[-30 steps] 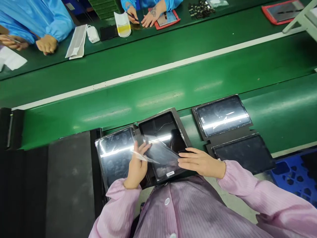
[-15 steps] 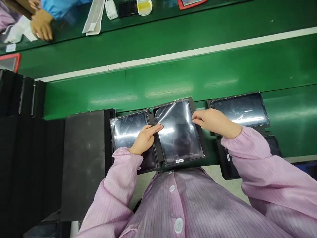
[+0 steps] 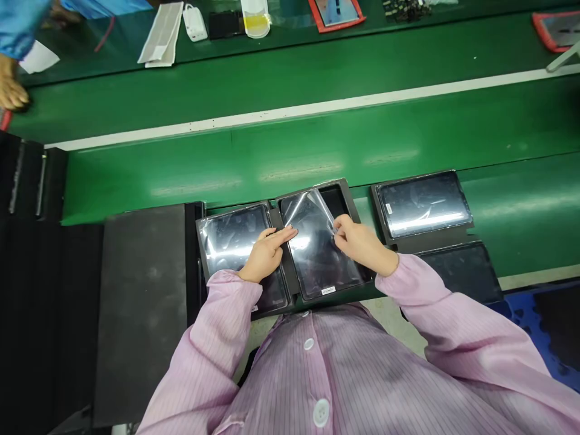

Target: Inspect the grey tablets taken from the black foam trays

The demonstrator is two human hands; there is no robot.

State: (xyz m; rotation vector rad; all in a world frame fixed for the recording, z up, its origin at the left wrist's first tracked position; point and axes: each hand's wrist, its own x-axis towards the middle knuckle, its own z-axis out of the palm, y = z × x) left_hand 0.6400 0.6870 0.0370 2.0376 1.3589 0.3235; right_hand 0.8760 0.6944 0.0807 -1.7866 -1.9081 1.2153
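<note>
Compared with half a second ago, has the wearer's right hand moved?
Yes. Judged against the white label on the middle tablet, the right hand has shifted left, in from the tablet's right edge, and slightly toward the wearer.

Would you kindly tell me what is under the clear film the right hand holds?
Under the clear film is a dark screen, bare at its upper right. Glare hides some detail; the right hand covers part of the screen's right side.

Grn bench [image 3: 290, 156] w/ wht strip [image 3: 294, 112], pale flr [image 3: 401, 329].
</note>
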